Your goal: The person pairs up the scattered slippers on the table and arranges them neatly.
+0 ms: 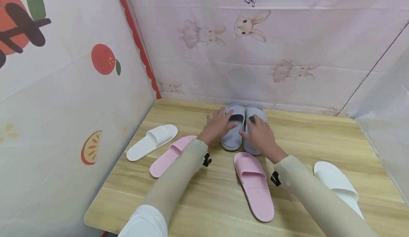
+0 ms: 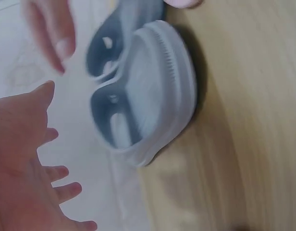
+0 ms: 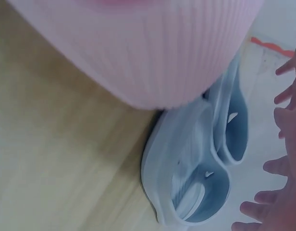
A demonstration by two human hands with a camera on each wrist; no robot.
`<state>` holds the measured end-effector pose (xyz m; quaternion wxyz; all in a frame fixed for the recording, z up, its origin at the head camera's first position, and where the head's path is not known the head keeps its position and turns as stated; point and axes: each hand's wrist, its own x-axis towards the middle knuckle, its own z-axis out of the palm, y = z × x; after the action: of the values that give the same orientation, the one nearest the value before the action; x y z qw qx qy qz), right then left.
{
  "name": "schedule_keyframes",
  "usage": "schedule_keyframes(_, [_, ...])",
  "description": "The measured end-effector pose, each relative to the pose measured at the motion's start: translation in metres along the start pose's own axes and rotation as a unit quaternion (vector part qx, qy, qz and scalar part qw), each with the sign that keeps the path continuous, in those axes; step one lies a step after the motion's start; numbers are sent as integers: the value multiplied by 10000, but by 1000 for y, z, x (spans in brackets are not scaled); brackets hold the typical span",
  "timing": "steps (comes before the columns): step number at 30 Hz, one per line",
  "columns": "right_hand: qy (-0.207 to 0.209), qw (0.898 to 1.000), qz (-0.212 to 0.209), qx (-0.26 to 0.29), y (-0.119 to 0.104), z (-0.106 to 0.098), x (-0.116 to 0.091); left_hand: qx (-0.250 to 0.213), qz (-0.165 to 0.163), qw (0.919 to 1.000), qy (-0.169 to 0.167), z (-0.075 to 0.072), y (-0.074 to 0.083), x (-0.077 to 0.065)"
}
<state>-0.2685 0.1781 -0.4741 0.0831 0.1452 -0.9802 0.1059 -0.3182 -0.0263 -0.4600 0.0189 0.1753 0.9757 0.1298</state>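
Two grey-blue slippers stand side by side at the back of the wooden table, the left one (image 1: 232, 140) beside the right one (image 1: 260, 113). My left hand (image 1: 218, 126) hovers over the left slipper's outer side, fingers spread; in the left wrist view that hand (image 2: 23, 163) is apart from the grey slipper (image 2: 179, 91). Over the right slipper is my right hand (image 1: 262, 136), hiding part of it. The right wrist view shows the fingers of this hand (image 3: 285, 192) spread and holding nothing, beside the grey slippers (image 3: 157, 168).
One pink slipper (image 1: 255, 191) lies just in front of the grey pair. Another pink slipper (image 1: 163, 164) is partly behind my left forearm, with a white slipper (image 1: 138, 151) left of it. A second white slipper (image 1: 333, 176) lies right. Printed cloth walls (image 1: 204, 77) enclose the table (image 1: 207, 205).
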Motion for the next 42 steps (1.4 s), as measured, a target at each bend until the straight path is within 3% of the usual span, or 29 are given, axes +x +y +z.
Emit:
schedule_keyframes(4, [-27,9995,23,323,-2,-7,-25,-492,-70,9987,125,-13,-19,-16])
schedule_keyframes(9, [-120,9988,60,467,-2,-12,-53,-789,-211,9966,126,-27,-49,-48])
schedule_keyframes(14, [-142,9985,-7,528,-10,-8,-72,-816,-316,9961,96,-24,-72,-78])
schedule_keyframes(19, [0,9982,-146,589,-22,-1,-86,-627,-274,9973,273,-14,-88,-103])
schedule_keyframes(27, [60,9965,-203,814,-33,-1,-113,-390,-182,9983,398,0,-91,-133])
schedule_keyframes(31, [36,9966,-2,818,-28,1,-129,-199,194,9983,516,9,-88,-140])
schedule_keyframes(34, [33,9975,-73,709,-26,5,-139,-27,364,9967,719,13,-88,-147])
schedule_keyframes(37, [-34,9979,-218,604,-28,8,-146,22,272,9958,871,16,-93,-155])
schedule_keyframes(42, [-240,9976,-101,645,-33,12,-153,-59,3,9972,748,22,-104,-165])
